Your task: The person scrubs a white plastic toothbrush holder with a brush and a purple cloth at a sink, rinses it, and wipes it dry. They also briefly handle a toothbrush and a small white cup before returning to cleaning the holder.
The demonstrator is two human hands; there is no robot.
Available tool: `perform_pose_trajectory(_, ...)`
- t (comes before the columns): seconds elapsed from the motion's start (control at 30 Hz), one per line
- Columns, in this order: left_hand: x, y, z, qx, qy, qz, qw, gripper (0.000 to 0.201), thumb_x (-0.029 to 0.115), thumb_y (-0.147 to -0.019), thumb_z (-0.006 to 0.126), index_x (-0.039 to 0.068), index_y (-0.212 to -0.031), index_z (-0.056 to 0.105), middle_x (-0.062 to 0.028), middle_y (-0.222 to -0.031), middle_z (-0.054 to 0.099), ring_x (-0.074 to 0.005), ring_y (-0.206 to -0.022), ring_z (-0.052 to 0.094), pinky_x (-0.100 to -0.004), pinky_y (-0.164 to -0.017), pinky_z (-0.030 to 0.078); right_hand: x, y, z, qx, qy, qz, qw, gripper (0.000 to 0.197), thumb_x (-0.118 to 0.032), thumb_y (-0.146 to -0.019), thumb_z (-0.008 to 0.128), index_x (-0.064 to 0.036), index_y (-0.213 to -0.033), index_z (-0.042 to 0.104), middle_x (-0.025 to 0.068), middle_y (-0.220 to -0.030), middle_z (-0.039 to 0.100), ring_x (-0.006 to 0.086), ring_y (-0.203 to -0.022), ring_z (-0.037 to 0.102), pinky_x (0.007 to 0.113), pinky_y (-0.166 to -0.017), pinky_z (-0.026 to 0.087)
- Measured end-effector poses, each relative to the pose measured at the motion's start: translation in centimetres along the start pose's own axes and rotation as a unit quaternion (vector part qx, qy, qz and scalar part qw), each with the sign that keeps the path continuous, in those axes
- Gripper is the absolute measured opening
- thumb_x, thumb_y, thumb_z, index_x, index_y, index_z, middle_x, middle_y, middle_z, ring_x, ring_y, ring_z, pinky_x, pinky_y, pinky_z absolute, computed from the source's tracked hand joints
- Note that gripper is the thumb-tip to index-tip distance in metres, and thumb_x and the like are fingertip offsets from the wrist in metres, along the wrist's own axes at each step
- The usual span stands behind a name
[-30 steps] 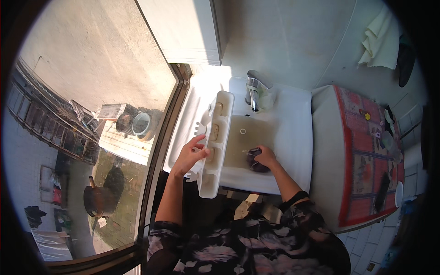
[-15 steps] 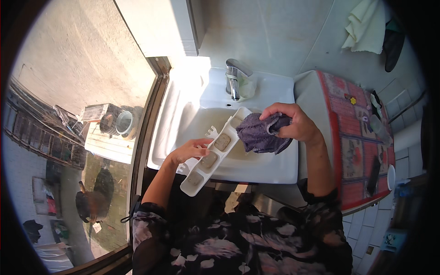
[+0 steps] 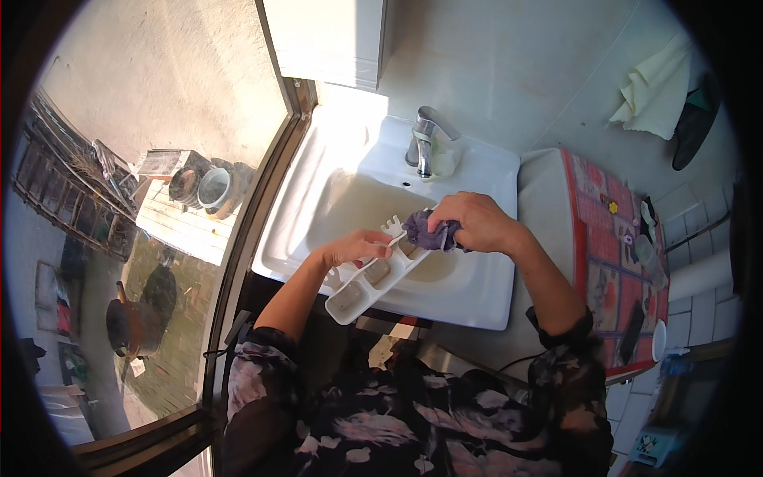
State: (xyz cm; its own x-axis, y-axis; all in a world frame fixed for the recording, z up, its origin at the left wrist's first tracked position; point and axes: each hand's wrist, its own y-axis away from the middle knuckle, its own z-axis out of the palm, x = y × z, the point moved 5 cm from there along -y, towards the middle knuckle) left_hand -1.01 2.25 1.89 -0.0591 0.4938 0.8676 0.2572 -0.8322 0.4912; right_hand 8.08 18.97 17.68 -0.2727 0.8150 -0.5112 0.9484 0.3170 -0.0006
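Note:
My left hand (image 3: 356, 249) is closed on the side of a long white plastic rack (image 3: 343, 308), which has several square compartments in a row and notched prongs along one edge. The rack slants over the front of a white sink (image 3: 475, 296), its near end reaching past the rim. My right hand (image 3: 478, 221) grips a bunched purple cloth (image 3: 427, 230) and presses it on the far end of the rack, which the cloth and fingers partly hide. Cloudy water (image 3: 373, 200) stands in the basin beneath.
A chrome faucet (image 3: 426, 143) rises at the back of the sink. On the right is a counter with a red patterned cover (image 3: 608, 270), holding a dark remote-like object (image 3: 633, 330). A window frame (image 3: 266, 183) borders the sink's left; a pale cloth (image 3: 652, 95) hangs upper right.
My right hand has brought the purple cloth left and down onto the rack's far end, bunching it tighter. The view has shifted a little, and my left hand still holds the rack.

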Motion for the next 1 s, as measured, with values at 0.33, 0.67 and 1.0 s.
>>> perform_pose_trajectory(0.33,1.2,-1.0,-1.0,0.011,-0.070,-0.024,0.997,0.072,0.053,-0.063,0.069,0.010,-0.119,0.060,-0.0091,-0.099,0.059,-0.0199,-0.085,0.055,-0.0308,-0.060,0.048,1.1,0.2,2.7,-0.115,0.071,0.014,0.991,0.027,0.005,-0.064,0.052,-0.0125,-0.078,0.067,0.0089,-0.082,0.061,0.0299,-0.085,0.058,0.039,-0.073,0.046)
perform_pose_trajectory(0.67,1.9,-1.3,-0.5,-0.030,-0.053,-0.037,0.997,0.069,0.053,-0.066,0.065,0.016,-0.124,0.058,-0.0076,-0.111,0.060,-0.0210,-0.102,0.053,-0.0350,-0.072,0.048,0.1,-0.2,1.0,0.051,0.154,0.133,0.978,0.044,-0.001,-0.065,0.065,-0.0094,-0.107,0.055,0.0132,-0.104,0.053,0.0320,-0.096,0.055,0.039,-0.080,0.047)
perform_pose_trajectory(1.0,2.0,-2.4,-1.1,0.015,0.101,0.060,0.993,0.065,0.053,-0.071,0.063,0.012,-0.121,0.058,-0.0027,-0.101,0.059,-0.0154,-0.086,0.053,-0.0316,-0.068,0.045,2.9,3.2,1.4,0.279,-0.136,0.126,0.942,0.070,-0.008,-0.063,0.073,-0.0045,-0.127,0.046,0.0136,-0.132,0.044,0.0256,-0.112,0.053,0.034,-0.095,0.043)
